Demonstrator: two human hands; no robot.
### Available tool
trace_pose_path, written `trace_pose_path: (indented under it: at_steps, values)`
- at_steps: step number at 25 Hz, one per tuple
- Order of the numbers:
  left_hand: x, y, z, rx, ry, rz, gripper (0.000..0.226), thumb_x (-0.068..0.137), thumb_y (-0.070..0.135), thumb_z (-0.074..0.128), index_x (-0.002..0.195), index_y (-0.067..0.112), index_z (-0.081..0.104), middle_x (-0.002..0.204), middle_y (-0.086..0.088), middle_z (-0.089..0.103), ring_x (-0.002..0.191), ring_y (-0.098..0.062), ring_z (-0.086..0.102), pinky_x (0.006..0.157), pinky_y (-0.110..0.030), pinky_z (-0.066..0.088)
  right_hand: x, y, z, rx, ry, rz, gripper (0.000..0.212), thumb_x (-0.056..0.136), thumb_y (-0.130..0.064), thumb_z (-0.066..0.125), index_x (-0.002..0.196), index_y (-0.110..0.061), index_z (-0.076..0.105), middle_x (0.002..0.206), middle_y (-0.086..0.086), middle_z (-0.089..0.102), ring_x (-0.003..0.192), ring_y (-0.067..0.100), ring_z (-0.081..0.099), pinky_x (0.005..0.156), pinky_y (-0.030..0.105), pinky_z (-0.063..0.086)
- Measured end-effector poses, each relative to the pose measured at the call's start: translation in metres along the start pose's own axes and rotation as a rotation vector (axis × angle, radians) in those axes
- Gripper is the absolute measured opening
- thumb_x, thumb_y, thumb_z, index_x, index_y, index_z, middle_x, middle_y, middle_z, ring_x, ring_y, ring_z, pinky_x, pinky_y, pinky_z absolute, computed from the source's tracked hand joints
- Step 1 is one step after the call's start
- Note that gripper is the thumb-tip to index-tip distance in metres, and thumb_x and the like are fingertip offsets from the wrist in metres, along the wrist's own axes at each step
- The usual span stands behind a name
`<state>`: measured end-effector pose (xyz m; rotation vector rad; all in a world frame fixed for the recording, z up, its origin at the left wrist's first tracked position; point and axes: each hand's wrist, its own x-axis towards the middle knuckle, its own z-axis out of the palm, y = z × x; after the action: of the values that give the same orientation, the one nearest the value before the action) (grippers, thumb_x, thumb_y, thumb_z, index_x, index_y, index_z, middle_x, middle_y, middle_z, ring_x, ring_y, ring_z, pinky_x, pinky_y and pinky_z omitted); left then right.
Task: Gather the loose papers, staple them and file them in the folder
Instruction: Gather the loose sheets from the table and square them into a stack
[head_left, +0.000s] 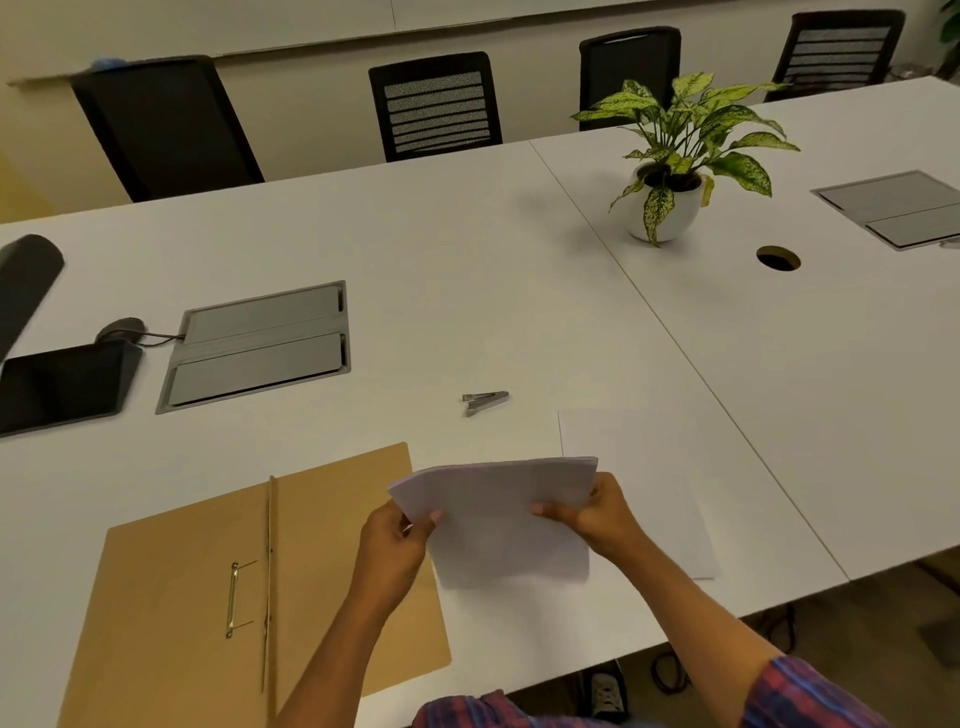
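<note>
Gathering nearly done: paper stack held above counter near its front edge, left hand and right hand each pinching one side, grip pressed on sheets. One loose sheet lies flat on counter behind stack, uncollected. Stapler untouched, further back. Manila folder open at front-left edge, metal fastener bare. Stapling, filing left.

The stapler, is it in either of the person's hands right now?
No, the stapler lies alone on the table; both hands hold the paper stack.
</note>
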<state>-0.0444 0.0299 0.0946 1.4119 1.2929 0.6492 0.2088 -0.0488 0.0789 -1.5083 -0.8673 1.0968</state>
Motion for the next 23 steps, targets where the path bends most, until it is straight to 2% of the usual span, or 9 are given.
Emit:
trace_pose_path:
  at_steps: [2,5,7,9,11,13,15,18,23]
  values:
    - [0.003,0.0,-0.005,0.078,0.039,0.025,0.01,0.092,0.015,0.065,0.098,0.022,0.069,0.071,0.013,0.073,0.061,-0.005,0.065,0.056,-0.02,0.048,0.002,-0.003,-0.002,-0.008,-0.008,-0.043,0.028,0.072,0.005,0.084,0.083,-0.02,0.078,0.079,-0.006,0.078,0.076,0.011,0.074,0.067,0.022,0.058]
    - [0.002,-0.004,-0.003,0.133,0.003,0.04,0.029,0.092,0.004,0.062,0.091,0.031,0.074,0.085,0.011,0.076,0.084,-0.008,0.07,0.068,-0.021,0.052,0.0,0.013,-0.008,-0.144,-0.131,-0.06,0.02,0.075,-0.011,0.086,0.094,-0.014,0.078,0.091,0.002,0.078,0.087,0.017,0.073,0.077,0.034,0.059]
    - [0.003,-0.004,-0.002,0.157,0.041,0.045,0.048,0.091,-0.003,0.058,0.084,0.042,0.072,0.083,0.016,0.076,0.086,-0.006,0.07,0.067,-0.015,0.051,-0.008,0.04,-0.021,-0.19,-0.032,-0.025,0.026,0.077,-0.036,0.078,0.103,-0.031,0.077,0.102,-0.003,0.077,0.098,0.019,0.071,0.085,0.042,0.058]
    - [0.006,-0.004,-0.004,0.148,0.083,0.059,0.058,0.088,-0.005,0.055,0.077,0.05,0.072,0.081,0.019,0.077,0.083,-0.003,0.07,0.068,-0.02,0.056,-0.018,0.065,-0.038,-0.265,0.179,0.035,0.035,0.077,-0.058,0.068,0.109,-0.045,0.069,0.111,-0.01,0.073,0.105,0.018,0.068,0.084,0.034,0.057]
    - [0.01,-0.004,-0.009,0.106,0.121,-0.01,0.051,0.088,0.002,0.062,0.073,0.049,0.075,0.082,0.015,0.078,0.081,-0.008,0.073,0.073,-0.036,0.061,-0.033,0.089,-0.049,-0.71,0.167,0.159,0.072,0.071,-0.075,0.064,0.132,-0.038,0.055,0.134,-0.007,0.061,0.121,0.018,0.059,0.094,0.033,0.052]
    - [0.014,-0.001,-0.012,0.073,0.154,-0.065,0.034,0.087,0.013,0.07,0.075,0.044,0.074,0.081,0.008,0.079,0.08,-0.016,0.075,0.076,-0.048,0.062,-0.041,0.115,-0.053,-1.215,-0.055,0.2,0.1,0.071,-0.082,0.053,0.153,-0.029,0.03,0.159,0.001,0.035,0.142,0.024,0.039,0.109,0.043,0.042]
    - [0.016,0.001,-0.014,0.056,0.16,-0.063,0.028,0.088,0.014,0.071,0.083,0.042,0.071,0.088,0.006,0.078,0.079,-0.015,0.075,0.075,-0.049,0.062,-0.045,0.13,-0.052,-1.362,-0.133,0.159,0.094,0.081,-0.072,0.045,0.156,-0.022,0.021,0.164,0.008,0.021,0.148,0.029,0.027,0.112,0.047,0.038]
    - [0.019,0.002,-0.015,0.013,0.159,-0.068,0.022,0.088,0.012,0.071,0.087,0.034,0.072,0.09,0.004,0.078,0.072,-0.006,0.074,0.071,-0.043,0.063,-0.042,0.133,-0.042,-1.469,-0.123,0.097,0.067,0.096,-0.038,0.04,0.155,-0.01,0.023,0.162,0.02,0.023,0.146,0.037,0.029,0.11,0.046,0.044]
    - [0.022,0.007,-0.016,-0.083,0.155,-0.069,0.019,0.089,0.009,0.069,0.097,0.025,0.073,0.087,0.011,0.077,0.073,-0.007,0.075,0.065,-0.032,0.061,-0.036,0.128,-0.043,-1.391,-0.107,0.042,0.067,0.092,-0.009,0.049,0.153,-0.007,0.022,0.161,0.019,0.024,0.143,0.035,0.035,0.108,0.037,0.045]
